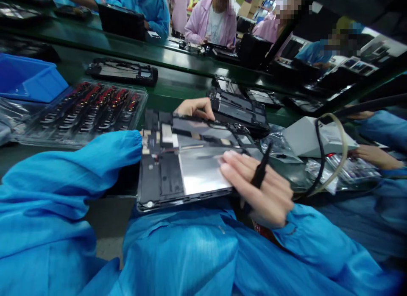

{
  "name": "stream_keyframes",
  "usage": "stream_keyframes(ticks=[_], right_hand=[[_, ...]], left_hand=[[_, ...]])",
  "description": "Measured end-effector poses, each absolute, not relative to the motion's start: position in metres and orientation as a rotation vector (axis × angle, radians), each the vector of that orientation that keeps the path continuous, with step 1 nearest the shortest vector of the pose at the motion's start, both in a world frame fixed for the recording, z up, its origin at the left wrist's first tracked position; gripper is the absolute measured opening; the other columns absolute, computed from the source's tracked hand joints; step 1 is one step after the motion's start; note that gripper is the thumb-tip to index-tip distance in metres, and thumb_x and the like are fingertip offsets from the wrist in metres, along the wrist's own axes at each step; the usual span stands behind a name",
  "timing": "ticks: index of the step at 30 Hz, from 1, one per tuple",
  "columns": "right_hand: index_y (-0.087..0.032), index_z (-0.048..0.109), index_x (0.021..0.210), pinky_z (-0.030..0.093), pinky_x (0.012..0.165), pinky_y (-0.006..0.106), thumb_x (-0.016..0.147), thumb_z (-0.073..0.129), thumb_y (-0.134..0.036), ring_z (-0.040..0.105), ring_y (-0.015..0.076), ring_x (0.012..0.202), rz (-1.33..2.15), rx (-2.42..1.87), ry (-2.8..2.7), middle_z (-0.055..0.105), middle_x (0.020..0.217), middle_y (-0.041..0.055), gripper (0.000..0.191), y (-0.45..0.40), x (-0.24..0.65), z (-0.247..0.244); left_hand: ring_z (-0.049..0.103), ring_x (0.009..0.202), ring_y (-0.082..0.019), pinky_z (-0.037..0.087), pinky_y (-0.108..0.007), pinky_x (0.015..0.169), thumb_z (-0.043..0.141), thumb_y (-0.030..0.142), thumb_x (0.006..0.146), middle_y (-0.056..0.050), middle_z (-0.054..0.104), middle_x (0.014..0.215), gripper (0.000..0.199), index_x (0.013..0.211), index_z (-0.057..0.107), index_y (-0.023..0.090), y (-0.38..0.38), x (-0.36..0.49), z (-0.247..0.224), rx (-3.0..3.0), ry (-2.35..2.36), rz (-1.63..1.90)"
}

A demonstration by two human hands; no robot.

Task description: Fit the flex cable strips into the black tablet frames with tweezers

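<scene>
An opened tablet (159,173) with bare internals lies tilted in front of me, above my lap. My left hand (195,108) reaches behind it, with bent fingers gripping its far edge; part of that hand is hidden by the tablet. On the tablet's silver panel (203,168) rest the fingertips of my right hand (263,188). A slim black tool (261,168) is tucked between the fingers of that hand, its exact kind unclear. White and black parts with thin wires show along the tablet's left half.
At left, a clear tray (85,113) holds several small red-and-black wired parts beside a blue bin (32,77). Other opened devices (122,71) lie on the green line. A white box (318,137), cables and plastic bags stand right, near a co-worker's hands (377,155).
</scene>
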State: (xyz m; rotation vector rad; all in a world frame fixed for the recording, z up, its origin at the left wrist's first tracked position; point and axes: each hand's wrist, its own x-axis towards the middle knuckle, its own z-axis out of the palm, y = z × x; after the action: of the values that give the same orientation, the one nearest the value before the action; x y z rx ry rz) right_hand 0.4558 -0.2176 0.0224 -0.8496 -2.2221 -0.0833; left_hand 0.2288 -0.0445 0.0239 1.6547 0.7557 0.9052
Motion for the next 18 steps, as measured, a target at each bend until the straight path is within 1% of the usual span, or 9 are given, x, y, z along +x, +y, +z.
stream_keyframes(ticks=[2, 4, 6, 8, 10, 12, 15, 17, 18], right_hand=[[-0.030, 0.048, 0.151, 0.056, 0.110, 0.044, 0.091, 0.063, -0.010, 0.062, 0.0268, 0.130, -0.235, -0.779, -2.326, 0.060, 0.142, 0.0026, 0.065, -0.219, 0.459, 0.004], [-0.023, 0.043, 0.154, 0.055, 0.110, 0.044, 0.092, 0.061, -0.009, 0.059, 0.0275, 0.134, -0.317, -0.792, -2.368, 0.059, 0.143, 0.0087, 0.067, -0.221, 0.464, -0.012], [-0.019, 0.049, 0.151, 0.056, 0.108, 0.044, 0.094, 0.056, -0.009, 0.058, 0.0278, 0.134, -0.348, -0.827, -2.401, 0.061, 0.140, 0.0120, 0.058, -0.224, 0.467, -0.022], [-0.017, 0.059, 0.141, 0.058, 0.105, 0.043, 0.097, 0.050, -0.009, 0.061, 0.0271, 0.132, -0.378, -0.860, -2.422, 0.065, 0.136, 0.0134, 0.046, -0.227, 0.468, -0.027], [-0.014, 0.066, 0.130, 0.059, 0.102, 0.042, 0.098, 0.048, -0.009, 0.064, 0.0267, 0.128, -0.402, -0.865, -2.459, 0.067, 0.133, 0.0155, 0.037, -0.229, 0.466, -0.029], [-0.012, 0.068, 0.124, 0.060, 0.101, 0.042, 0.100, 0.052, -0.017, 0.066, 0.0269, 0.125, -0.393, -0.849, -2.502, 0.068, 0.132, 0.0177, 0.029, -0.228, 0.465, -0.032], [-0.014, 0.069, 0.122, 0.058, 0.103, 0.043, 0.098, 0.061, -0.037, 0.068, 0.0270, 0.123, -0.356, -0.809, -2.512, 0.071, 0.128, 0.0171, 0.035, -0.224, 0.466, -0.043], [-0.014, 0.070, 0.121, 0.057, 0.105, 0.045, 0.096, 0.064, -0.041, 0.068, 0.0276, 0.122, -0.369, -0.794, -2.465, 0.072, 0.126, 0.0162, 0.037, -0.219, 0.466, -0.053], [-0.014, 0.071, 0.120, 0.056, 0.106, 0.045, 0.095, 0.065, -0.041, 0.068, 0.0279, 0.121, -0.389, -0.787, -2.434, 0.072, 0.126, 0.0157, 0.037, -0.216, 0.466, -0.058]], left_hand=[[0.071, 0.087, -0.016, 0.052, -0.023, 0.079, 0.082, 0.014, 0.072, -0.006, 0.076, 0.093, 0.032, 0.101, 0.069, 0.014, -0.039, 0.217, 0.008, 1.744, 0.733, 0.779], [0.070, 0.083, -0.018, 0.049, -0.024, 0.078, 0.075, 0.020, 0.079, -0.006, 0.075, 0.089, 0.029, 0.108, 0.071, 0.016, -0.034, 0.195, -0.007, 1.960, 0.889, 0.730], [0.066, 0.076, -0.018, 0.046, -0.025, 0.074, 0.066, 0.027, 0.087, -0.005, 0.073, 0.083, 0.021, 0.105, 0.074, 0.018, -0.033, 0.168, -0.018, 2.208, 1.127, 0.681], [0.064, 0.074, -0.021, 0.045, -0.027, 0.073, 0.060, 0.038, 0.092, -0.005, 0.071, 0.082, 0.025, 0.097, 0.075, 0.020, -0.039, 0.146, -0.025, 2.340, 1.263, 0.558], [0.066, 0.083, -0.024, 0.047, -0.030, 0.083, 0.052, 0.050, 0.095, -0.007, 0.071, 0.091, 0.037, 0.097, 0.074, 0.021, -0.053, 0.131, -0.031, 2.372, 1.280, 0.450], [0.065, 0.100, -0.028, 0.047, -0.036, 0.096, 0.043, 0.057, 0.097, -0.009, 0.070, 0.105, 0.048, 0.111, 0.071, 0.020, -0.072, 0.124, -0.038, 2.377, 1.276, 0.408], [0.056, 0.125, -0.034, 0.041, -0.050, 0.111, 0.035, 0.062, 0.097, -0.013, 0.061, 0.133, 0.060, 0.132, 0.061, 0.020, -0.095, 0.119, -0.057, 2.361, 1.365, 0.419], [0.047, 0.138, -0.039, 0.034, -0.059, 0.117, 0.036, 0.068, 0.094, -0.012, 0.052, 0.148, 0.066, 0.137, 0.056, 0.022, -0.101, 0.116, -0.069, 2.271, 1.455, 0.453], [0.046, 0.140, -0.040, 0.036, -0.060, 0.118, 0.039, 0.071, 0.092, -0.012, 0.050, 0.151, 0.069, 0.140, 0.053, 0.024, -0.102, 0.117, -0.074, 2.186, 1.476, 0.464]])
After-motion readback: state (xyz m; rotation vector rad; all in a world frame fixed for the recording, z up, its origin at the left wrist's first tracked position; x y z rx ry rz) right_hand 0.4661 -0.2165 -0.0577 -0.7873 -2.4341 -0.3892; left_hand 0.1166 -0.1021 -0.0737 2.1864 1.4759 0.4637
